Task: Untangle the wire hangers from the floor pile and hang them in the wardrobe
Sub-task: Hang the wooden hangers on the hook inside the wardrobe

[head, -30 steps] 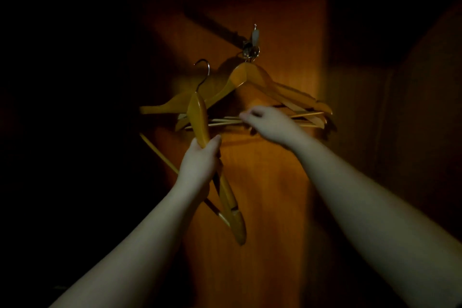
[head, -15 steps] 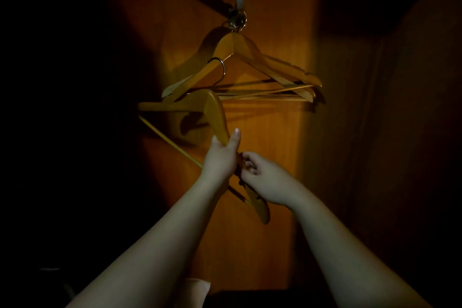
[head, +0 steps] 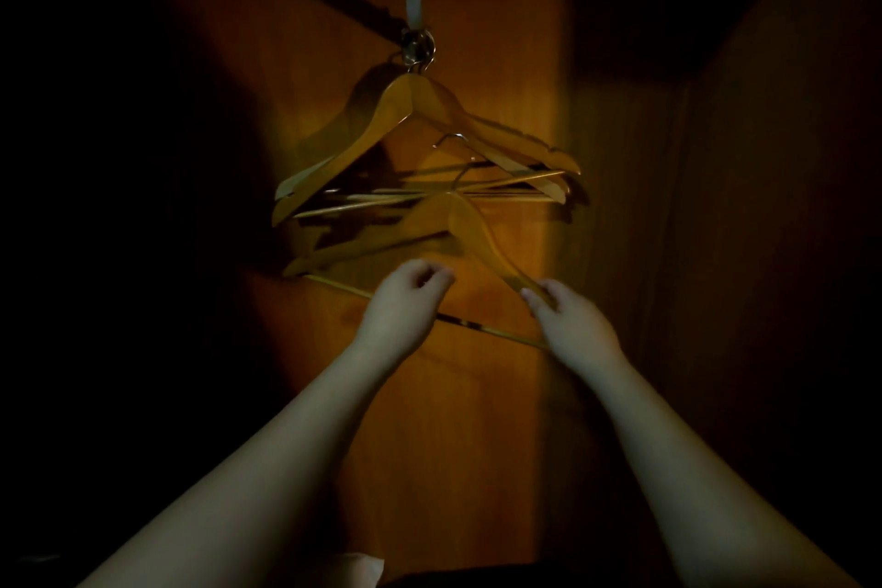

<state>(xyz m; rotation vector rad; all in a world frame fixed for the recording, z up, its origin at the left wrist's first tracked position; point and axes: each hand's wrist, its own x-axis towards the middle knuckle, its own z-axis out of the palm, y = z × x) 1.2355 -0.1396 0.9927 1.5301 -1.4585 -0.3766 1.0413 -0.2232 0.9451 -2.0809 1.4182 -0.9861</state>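
Right hand (head: 570,325): fingers curled round the lower right arm end of the held hanger (head: 465,224), thumb on top. Left hand (head: 403,301): fingers loosely curled just below the left arm of the same hanger; grip not confirmed, possibly touching nothing, since motion blur obscures the fingertips.

Held hanger: smooth varnished wood, flat contoured shoulders, thin round trouser bar (head: 429,313) running diagonally behind both hands, partly hidden by them. Metal hook (head: 453,146) thin, curved, rising from the neck and overlapping the hung hangers (head: 415,110). Positioned directly below and in front of that hung group, not attached to the wall hook (head: 416,45).

Hung hangers: several of the same honey-coloured wood, stacked and fanned, notched near the right arm ends, slim bars crossing at slightly different angles. Exact count not determinable; left arms merge into shadow.

Wall hook: small round metal fitting with a pale, waxy upright piece above it, directly above the held hanger, carrying the hung group.

Wardrobe panel (head: 429,444): wood-grain laminate, lit in a narrow vertical band behind the held hanger; remaining interior to left and right nearly black. No legible writing or labels. Pale object at the bottom edge below the forearms, cut off, unidentifiable.
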